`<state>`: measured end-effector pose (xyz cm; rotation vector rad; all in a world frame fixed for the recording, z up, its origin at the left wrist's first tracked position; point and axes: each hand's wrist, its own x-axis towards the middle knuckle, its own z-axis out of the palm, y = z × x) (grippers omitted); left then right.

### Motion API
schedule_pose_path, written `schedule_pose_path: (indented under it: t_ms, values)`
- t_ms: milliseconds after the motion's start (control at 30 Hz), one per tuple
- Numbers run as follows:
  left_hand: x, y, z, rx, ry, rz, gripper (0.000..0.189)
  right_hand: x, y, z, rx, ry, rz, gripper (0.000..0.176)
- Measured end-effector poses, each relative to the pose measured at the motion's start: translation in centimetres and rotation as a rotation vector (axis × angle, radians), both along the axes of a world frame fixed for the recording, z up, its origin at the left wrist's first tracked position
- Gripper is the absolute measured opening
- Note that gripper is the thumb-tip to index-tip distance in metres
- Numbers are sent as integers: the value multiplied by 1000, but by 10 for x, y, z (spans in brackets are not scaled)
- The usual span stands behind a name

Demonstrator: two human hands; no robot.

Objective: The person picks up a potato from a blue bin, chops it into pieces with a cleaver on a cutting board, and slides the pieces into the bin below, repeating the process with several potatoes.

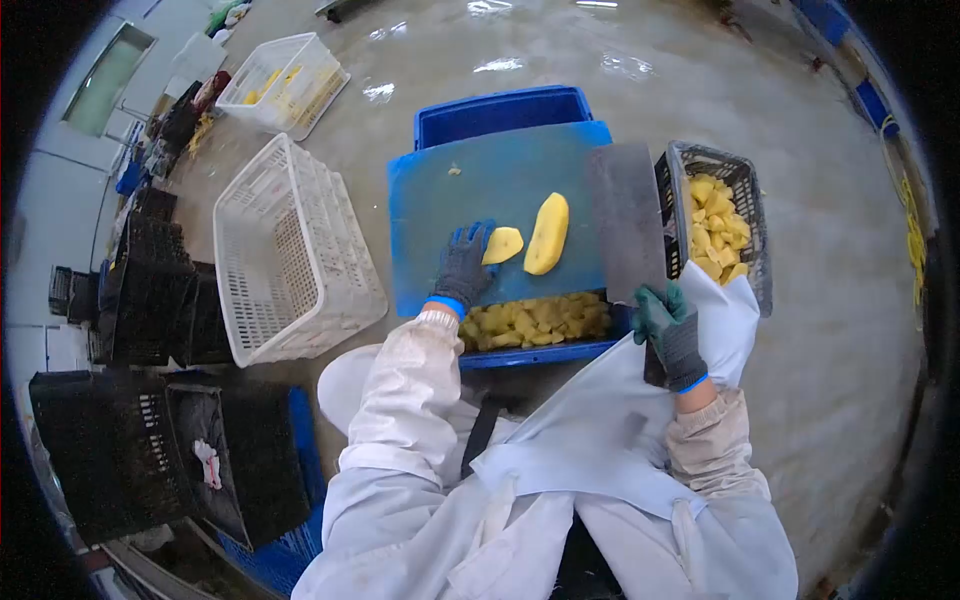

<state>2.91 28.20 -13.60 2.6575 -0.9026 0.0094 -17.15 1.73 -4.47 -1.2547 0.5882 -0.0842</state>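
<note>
On the blue cutting board (430, 190) lie a short yellow piece (503, 246) and a longer peeled yellow piece (547, 234). My left hand (466, 262), in a grey glove, rests on the board with its fingertips against the short piece. My right hand (668, 328), in a green and grey glove, is closed round the handle of a large cleaver. Its broad grey blade (630, 220) points away from me, over the board's right edge. Cut yellow chunks (540, 322) fill the blue bin under the board's near edge.
A black crate (763, 230) at the right holds yellow chunks. Left of the board stands a white crate (350, 262), with another white crate (330, 95) holding yellow pieces behind it. Black crates (100, 450) are stacked at the lower left. A blue bin (500, 108) sits beyond the board.
</note>
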Motion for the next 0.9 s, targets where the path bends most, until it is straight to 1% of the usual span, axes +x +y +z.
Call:
schedule_pose_path:
  t_ms: [100, 167, 200, 300, 400, 500, 600, 700, 800, 867, 900]
  values:
    - [-21, 30, 2, 0, 54, 62, 78, 3, 3, 4, -56, 8, 68, 17]
    - [-27, 47, -8, -129, 90, 57, 81, 4, 3, 2, -65, 14, 118, 17]
    - [-30, 49, -6, -199, 107, 51, 83, 5, 5, 2, -60, 13, 126, 17]
    - [-41, 52, -2, -454, 322, 172, 87, 4, 8, 2, -71, 21, 147, 17]
    - [-41, 56, 1, -495, 315, 154, 88, 3, 10, 0, -99, 24, 163, 17]
    - [-41, 57, 7, -439, 249, 135, 87, 3, 9, -1, -101, -4, 166, 16]
    - [-34, 53, 10, -384, 266, 99, 86, 4, 8, 0, -111, -23, 146, 16]
    - [-29, 47, 12, -159, 290, 144, 78, 6, 8, -5, -95, -56, 91, 15]
    - [-15, 43, -4, -492, 753, 372, 61, 5, 4, 0, -70, -73, 38, 14]
    - [-29, 38, 26, -1006, 1173, 472, 50, 6, 1, 5, -59, -86, 23, 14]
    - [-40, 34, 44, -1266, 1379, 517, 46, 4, 0, 6, -29, -99, -39, 14]
